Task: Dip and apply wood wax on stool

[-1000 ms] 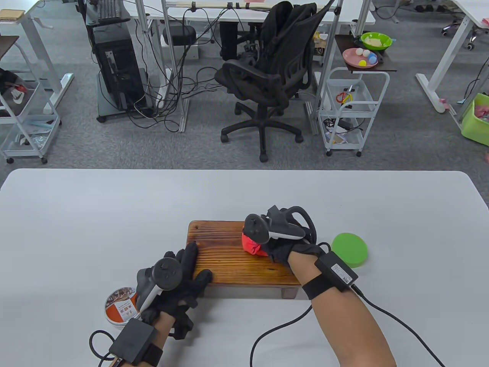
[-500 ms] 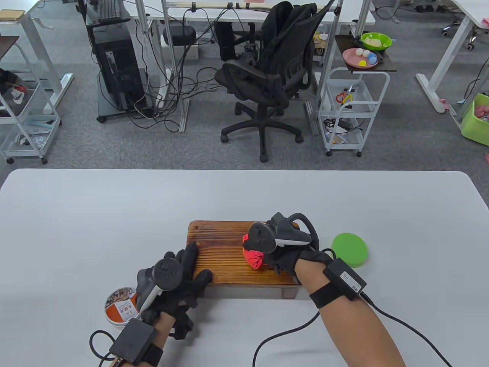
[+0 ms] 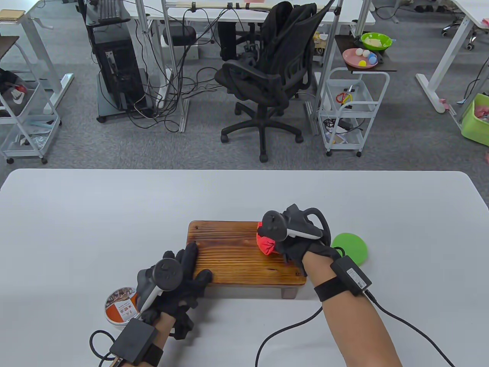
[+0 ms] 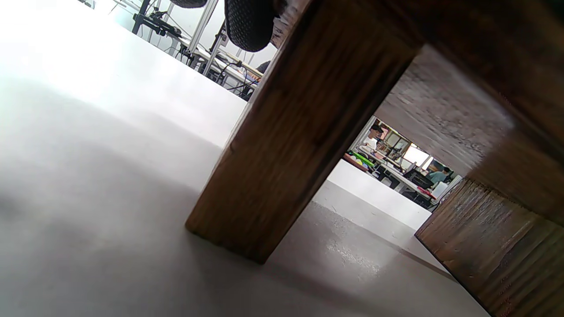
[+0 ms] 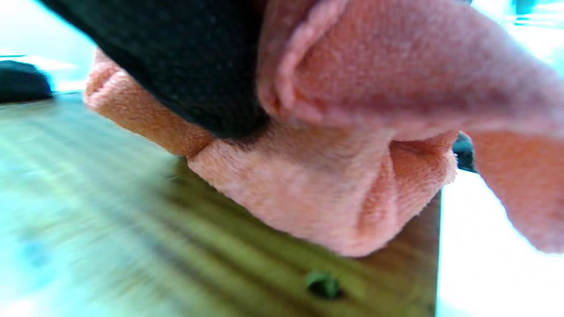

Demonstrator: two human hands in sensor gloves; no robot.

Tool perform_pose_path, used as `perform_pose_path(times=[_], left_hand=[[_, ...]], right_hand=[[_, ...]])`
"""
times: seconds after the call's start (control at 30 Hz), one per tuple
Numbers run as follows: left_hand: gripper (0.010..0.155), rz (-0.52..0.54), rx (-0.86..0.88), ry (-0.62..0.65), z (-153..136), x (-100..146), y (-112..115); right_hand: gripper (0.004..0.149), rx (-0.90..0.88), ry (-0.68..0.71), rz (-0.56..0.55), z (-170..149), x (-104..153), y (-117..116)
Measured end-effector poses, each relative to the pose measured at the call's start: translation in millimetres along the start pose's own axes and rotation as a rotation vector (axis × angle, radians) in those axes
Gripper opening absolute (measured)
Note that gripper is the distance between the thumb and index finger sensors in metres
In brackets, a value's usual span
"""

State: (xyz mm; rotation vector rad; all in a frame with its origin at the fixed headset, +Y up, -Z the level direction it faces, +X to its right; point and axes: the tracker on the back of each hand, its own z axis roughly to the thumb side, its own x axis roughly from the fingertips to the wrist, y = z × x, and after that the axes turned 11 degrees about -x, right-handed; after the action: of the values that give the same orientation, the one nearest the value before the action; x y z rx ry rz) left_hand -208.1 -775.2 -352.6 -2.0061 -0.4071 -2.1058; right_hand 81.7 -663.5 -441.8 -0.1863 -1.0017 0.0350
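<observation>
One stool (image 3: 237, 252), 1 red cloth (image 3: 265, 244), 1 wax tin (image 3: 120, 306), 1 green lid (image 3: 351, 246).

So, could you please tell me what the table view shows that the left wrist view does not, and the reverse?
Only the table view shows the right hand gripping the red cloth on the stool's top, the left hand resting on its near-left corner, the wax tin and the green lid. Only the left wrist view shows the stool's underside and leg. Both show the wooden stool on the white table.
</observation>
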Motion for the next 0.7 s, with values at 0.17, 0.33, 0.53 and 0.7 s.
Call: perform_pose_path(times=[0.17, 0.33, 0.53, 0.7], left_hand=[[0.097, -0.003, -0.001, 0.002, 0, 0, 0], [0.097, 0.000, -0.006, 0.002, 0, 0, 0], [0.097, 0.002, -0.011, 0.001, 1, 0, 0], [0.097, 0.004, -0.012, 0.002, 1, 0, 1]], right_hand=[[0.065, -0.050, -0.025, 0.000, -8, 7, 2], [0.065, 0.002, -0.215, -0.080, -41, -4, 7], [0.065, -0.034, -0.240, -0.083, -51, -3, 6], [0.065, -0.022, -0.061, 0.003, -23, 12, 4]])
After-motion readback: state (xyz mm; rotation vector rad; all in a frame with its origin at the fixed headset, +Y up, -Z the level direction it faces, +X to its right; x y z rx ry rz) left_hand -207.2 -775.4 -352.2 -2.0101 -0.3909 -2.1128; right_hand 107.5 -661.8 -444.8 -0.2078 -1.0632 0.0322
